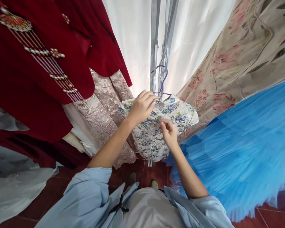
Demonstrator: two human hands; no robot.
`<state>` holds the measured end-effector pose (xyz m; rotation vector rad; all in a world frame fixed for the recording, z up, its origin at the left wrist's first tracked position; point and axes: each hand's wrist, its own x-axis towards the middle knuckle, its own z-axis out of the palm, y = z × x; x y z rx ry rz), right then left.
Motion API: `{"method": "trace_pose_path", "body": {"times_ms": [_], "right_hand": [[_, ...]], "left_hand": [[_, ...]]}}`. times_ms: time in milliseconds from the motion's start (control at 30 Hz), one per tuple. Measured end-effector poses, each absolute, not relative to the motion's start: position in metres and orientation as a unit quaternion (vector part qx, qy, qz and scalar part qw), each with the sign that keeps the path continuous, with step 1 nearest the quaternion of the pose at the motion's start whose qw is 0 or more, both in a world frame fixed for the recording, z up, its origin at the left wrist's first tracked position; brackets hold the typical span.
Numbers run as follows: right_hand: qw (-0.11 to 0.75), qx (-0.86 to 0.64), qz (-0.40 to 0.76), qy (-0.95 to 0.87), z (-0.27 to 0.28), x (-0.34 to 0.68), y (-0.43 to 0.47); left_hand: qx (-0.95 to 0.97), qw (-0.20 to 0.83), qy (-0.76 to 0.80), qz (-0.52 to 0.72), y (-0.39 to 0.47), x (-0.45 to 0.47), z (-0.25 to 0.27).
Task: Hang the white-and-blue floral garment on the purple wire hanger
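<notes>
A small white dress with a blue floral print (178,115) hangs on a purple hanger (161,83) from a metal stand (154,44). My left hand (141,106) grips the dress at its collar, just below the hanger hook. My right hand (168,131) pinches the fabric at the dress front, a little lower, fingers closed on the cloth.
A dark red beaded garment (38,63) and a pink brocade dress (104,107) hang on the left. A blue tulle skirt (239,145) and a beige floral fabric (247,53) crowd the right. White curtain (133,38) behind; red tile floor (154,174) below.
</notes>
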<state>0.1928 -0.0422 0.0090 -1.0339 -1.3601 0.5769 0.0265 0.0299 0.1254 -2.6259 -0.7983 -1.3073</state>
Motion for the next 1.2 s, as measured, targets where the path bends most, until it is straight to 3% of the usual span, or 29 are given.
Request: {"method": "trace_pose_path", "body": {"times_ms": [200, 533, 667, 933, 1067, 1200], "right_hand": [[0.671, -0.396, 0.277, -0.562, 0.08, 0.177, -0.006], [0.701, -0.426, 0.243, -0.517, 0.082, 0.159, -0.002], [0.651, -0.495, 0.252, -0.517, 0.04, 0.156, -0.007], [0.574, -0.626, 0.308, -0.428, -0.116, 0.137, -0.06], [0.577, -0.622, 0.322, -0.421, -0.132, 0.141, -0.061], [0.613, -0.596, 0.34, -0.392, -0.124, 0.151, -0.051]], "left_hand": [[-0.884, 0.016, -0.271, -0.382, 0.029, 0.032, 0.132], [-0.865, -0.085, -0.222, -0.442, 0.038, 0.042, 0.142], [-0.844, -0.076, -0.207, -0.488, 0.043, 0.043, 0.156], [-0.871, -0.077, -0.195, -0.444, 0.055, 0.037, 0.141], [-0.877, -0.089, -0.142, -0.45, 0.055, 0.015, 0.138], [-0.838, -0.072, -0.221, -0.495, 0.063, -0.029, 0.136]]}}
